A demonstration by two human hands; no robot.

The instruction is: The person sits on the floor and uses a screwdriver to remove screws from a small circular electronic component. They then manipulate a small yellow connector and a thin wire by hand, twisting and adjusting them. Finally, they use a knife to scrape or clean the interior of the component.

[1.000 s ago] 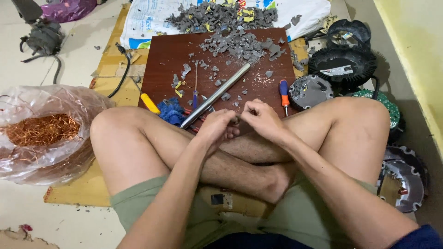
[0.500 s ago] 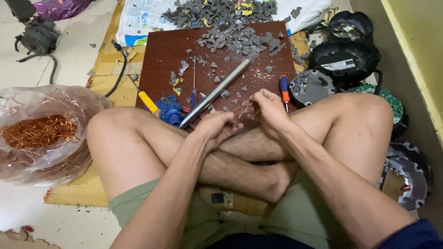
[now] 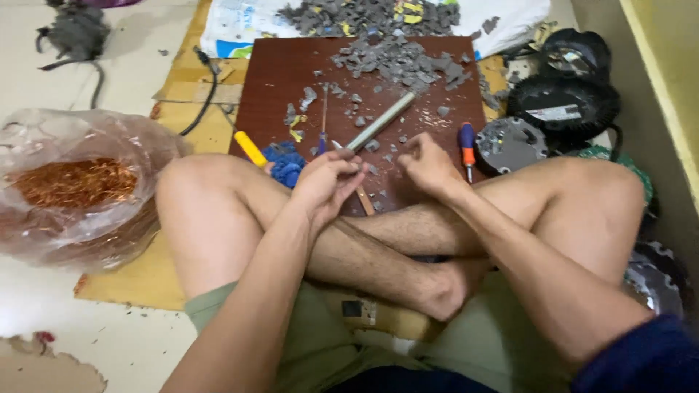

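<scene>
pale floor tiles spread under a person sitting cross-legged, with flattened cardboard (image 3: 182, 120) laid down and a dark red-brown board (image 3: 280, 76) on top of it; the left hand (image 3: 328, 185) hovers over the near edge of the board with its fingers curled in, pinching a small piece that is too tiny to make out; a thin tool with a wooden handle (image 3: 362, 195) lies just under that hand, and whether the hand grips it cannot be told; the right hand (image 3: 429, 164) sits close beside, loosely fisted with the thumb tucked against the fingers, and what it has hold of, if anything, is hidden; between and just beyond the two hands a grey metal rod (image 3: 380, 121) lies slanted on the board; a blue-handled screwdriver (image 3: 323, 124) lies left of it, an orange and blue screwdriver (image 3: 467, 142) right of the right hand; a yellow handle (image 3: 250, 148) and a blue cloth (image 3: 285, 161) rest by the left knee; grey broken fragments (image 3: 400, 58) are heaped at the far end of the board; round black fan motors (image 3: 564, 109) are stacked to the right; a clear plastic bag of copper wire (image 3: 73, 182) sits on the floor at the left.
</scene>
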